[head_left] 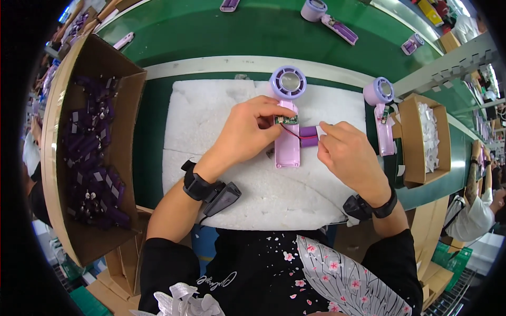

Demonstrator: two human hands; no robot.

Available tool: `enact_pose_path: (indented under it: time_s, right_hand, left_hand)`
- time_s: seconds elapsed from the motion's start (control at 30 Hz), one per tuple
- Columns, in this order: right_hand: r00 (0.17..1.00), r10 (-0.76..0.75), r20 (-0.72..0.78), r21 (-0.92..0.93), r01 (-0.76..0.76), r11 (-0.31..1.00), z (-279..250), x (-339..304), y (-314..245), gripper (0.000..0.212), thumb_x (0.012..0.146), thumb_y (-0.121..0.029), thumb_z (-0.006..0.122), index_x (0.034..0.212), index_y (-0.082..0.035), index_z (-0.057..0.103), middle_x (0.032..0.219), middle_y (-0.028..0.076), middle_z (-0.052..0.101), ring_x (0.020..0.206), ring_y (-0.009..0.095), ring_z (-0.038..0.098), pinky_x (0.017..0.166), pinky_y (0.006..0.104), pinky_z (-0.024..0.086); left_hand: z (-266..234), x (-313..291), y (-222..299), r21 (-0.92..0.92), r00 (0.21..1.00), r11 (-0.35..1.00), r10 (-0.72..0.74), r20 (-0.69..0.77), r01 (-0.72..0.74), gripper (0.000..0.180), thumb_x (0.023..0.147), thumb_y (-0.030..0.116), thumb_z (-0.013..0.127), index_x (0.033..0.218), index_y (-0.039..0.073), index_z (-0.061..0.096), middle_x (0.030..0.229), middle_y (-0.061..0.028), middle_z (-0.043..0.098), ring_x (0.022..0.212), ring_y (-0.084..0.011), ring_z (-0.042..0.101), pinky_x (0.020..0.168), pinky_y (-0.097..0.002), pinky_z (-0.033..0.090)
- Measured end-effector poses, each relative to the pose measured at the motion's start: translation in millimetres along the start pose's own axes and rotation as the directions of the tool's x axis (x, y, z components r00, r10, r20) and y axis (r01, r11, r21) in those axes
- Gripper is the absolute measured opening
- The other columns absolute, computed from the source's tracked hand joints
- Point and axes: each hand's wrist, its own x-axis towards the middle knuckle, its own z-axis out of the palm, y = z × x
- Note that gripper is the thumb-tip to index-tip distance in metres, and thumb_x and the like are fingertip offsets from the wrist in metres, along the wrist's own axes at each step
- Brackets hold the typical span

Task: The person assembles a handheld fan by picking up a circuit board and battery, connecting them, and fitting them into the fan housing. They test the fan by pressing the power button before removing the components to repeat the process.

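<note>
A small handheld fan lies on a white foam pad (253, 195), its round lilac head (288, 82) pointing away from me. Its pink handle shell (287, 152) is open, showing a green circuit board (288, 120) near the neck. My left hand (245, 129) closes on the upper handle, thumb and fingers at the board. Red and black wires (291, 132) run from the board to a purple cylindrical battery (308, 137), which lies crosswise at the handle's right side. My right hand (348, 155) pinches the battery's right end, where a white piece shows; its fingertips partly hide it.
A deep cardboard box (132, 100) of purple batteries (97, 137) stands at left. Another open fan (383, 126) lies at right, beside a smaller box (445, 137) of white parts. Across the white rail (211, 64), more fan parts (340, 29) lie on the green conveyor (184, 31).
</note>
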Motion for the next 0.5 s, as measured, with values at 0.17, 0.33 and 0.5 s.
enact_pose_path:
  time_s: [0.17, 0.33, 0.5]
  right_hand:
    - [0.998, 0.041, -0.048, 0.063, -0.038, 0.997, 0.5, 1.7, 9.2, 0.009, 0.074, -0.004, 0.07, 0.077, 0.004, 0.067, 0.097, 0.015, 0.071, 0.076, 0.028, 0.064, 0.068, 0.0354, 0.053]
    - [0.996, 0.09, 0.026, 0.232, -0.094, 0.968, -8.0, 2.0, 15.5, 0.011, 0.076, -0.005, 0.069, 0.08, 0.005, 0.07, 0.097, 0.016, 0.071, 0.072, 0.029, 0.065, 0.066, 0.0354, 0.054]
    - [0.995, 0.083, 0.064, 0.197, -0.094, 0.976, -7.3, 4.3, 16.1, 0.011, 0.076, -0.006, 0.068, 0.079, 0.004, 0.07, 0.099, 0.016, 0.071, 0.073, 0.029, 0.066, 0.067, 0.036, 0.054]
  left_hand:
    - [1.8, 1.8, -3.3, 0.015, 0.999, 0.999, 0.047, -0.018, -0.047, 0.035, 0.077, -0.007, 0.059, 0.109, 0.002, 0.07, 0.119, -0.0122, 0.059, 0.086, -0.0111, 0.061, 0.07, -0.021, 0.05]
    - [4.0, 3.3, -7.8, 0.007, 0.998, 0.998, 0.056, -0.014, -0.055, 0.036, 0.077, -0.006, 0.059, 0.109, 0.004, 0.071, 0.119, -0.0127, 0.06, 0.085, -0.0116, 0.062, 0.071, -0.0218, 0.051]
    - [5.0, 7.9, -12.8, 0.022, 0.996, 0.996, 0.091, -0.01, -0.09, 0.037, 0.076, -0.005, 0.059, 0.109, 0.005, 0.071, 0.117, -0.0125, 0.061, 0.084, -0.0124, 0.062, 0.074, -0.0234, 0.052]
